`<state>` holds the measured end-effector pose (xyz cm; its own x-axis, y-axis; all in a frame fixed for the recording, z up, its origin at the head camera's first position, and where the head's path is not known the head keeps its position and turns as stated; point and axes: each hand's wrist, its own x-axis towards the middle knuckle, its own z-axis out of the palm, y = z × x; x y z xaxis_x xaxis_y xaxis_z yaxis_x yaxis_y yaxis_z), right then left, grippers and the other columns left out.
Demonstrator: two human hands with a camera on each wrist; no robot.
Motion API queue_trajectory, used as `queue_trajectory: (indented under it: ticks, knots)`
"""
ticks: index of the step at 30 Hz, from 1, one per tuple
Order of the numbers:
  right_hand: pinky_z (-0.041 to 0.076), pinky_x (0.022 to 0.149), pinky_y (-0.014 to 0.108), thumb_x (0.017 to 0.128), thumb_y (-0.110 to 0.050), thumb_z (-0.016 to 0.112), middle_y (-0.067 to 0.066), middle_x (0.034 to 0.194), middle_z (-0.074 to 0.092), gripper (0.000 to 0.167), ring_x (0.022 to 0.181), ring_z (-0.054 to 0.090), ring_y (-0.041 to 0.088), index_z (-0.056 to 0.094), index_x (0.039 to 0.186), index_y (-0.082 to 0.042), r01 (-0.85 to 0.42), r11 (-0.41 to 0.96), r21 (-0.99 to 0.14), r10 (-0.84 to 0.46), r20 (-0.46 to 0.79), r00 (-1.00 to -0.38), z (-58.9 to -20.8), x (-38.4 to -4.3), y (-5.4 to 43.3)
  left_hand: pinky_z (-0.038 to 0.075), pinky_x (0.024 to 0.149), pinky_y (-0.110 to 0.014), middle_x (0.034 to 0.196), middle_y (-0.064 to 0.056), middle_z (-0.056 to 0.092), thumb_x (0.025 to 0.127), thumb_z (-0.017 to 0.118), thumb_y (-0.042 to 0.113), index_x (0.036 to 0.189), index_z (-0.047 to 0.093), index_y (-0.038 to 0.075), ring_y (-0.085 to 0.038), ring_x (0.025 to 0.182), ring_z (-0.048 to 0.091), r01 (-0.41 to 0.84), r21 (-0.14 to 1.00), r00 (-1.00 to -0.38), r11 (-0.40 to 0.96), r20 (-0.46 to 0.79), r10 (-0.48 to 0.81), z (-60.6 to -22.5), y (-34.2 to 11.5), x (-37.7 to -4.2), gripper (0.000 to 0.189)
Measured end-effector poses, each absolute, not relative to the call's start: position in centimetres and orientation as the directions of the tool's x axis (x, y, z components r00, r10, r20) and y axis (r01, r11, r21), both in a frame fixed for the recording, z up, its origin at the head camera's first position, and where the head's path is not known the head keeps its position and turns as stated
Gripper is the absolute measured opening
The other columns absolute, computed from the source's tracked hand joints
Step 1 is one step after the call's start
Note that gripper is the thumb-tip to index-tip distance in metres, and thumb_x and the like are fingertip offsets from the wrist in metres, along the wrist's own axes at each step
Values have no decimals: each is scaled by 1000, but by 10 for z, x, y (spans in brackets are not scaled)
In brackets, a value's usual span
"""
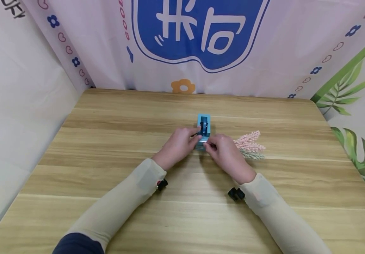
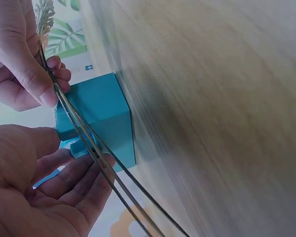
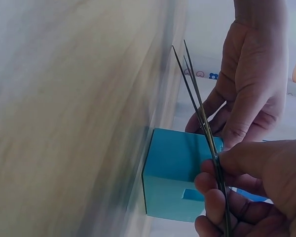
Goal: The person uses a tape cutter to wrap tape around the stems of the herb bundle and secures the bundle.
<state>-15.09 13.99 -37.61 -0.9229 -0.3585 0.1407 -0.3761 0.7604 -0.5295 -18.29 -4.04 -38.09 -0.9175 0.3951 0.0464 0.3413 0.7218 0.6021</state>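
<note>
A blue tape dispenser (image 1: 204,116) stands upright on the table, with a dark-hubbed roll inside. My left hand (image 1: 177,146) grips its near end from the left, thumb at the toothed edge and fingers along the side. Close by on the right, my right hand (image 1: 228,155) pinches the thin dark stems (image 3: 187,81) of artificial flowers between thumb and fingers. The pink and pale green flower heads (image 1: 249,143) stick out to the right past that hand. In the left wrist view the stems (image 2: 126,190) cross in front of the dispenser (image 2: 96,101) and fan out at their ends.
The wood-grain table (image 1: 122,120) reaches back to a white printed curtain (image 1: 106,42) with a blue emblem. A leaf-patterned cloth (image 1: 353,148) hangs at the right, and a plain white one (image 1: 20,88) at the left.
</note>
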Motion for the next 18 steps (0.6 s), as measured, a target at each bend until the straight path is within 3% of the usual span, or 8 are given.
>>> queue_trajectory:
  ticks: [6,18]
  knots:
    - [40,58,25,102,-12,66,5,72,60,28,62,48,13,69,75,-6,-385,747,-541,-370,143,-918,-376,-152,142,33,54,-23,135,-14,71,108,61,26,145,61,7,-11,54,33,342,601,-916,722,44,398,-380,-39,-183,42]
    - [46,64,29,103,-12,67,7,80,67,23,68,54,14,74,83,-3,-407,735,-542,-392,151,-908,-379,-151,145,36,56,-24,139,-13,70,108,60,26,147,59,8,-13,59,37,321,605,-922,728,22,388,-380,-38,-184,43]
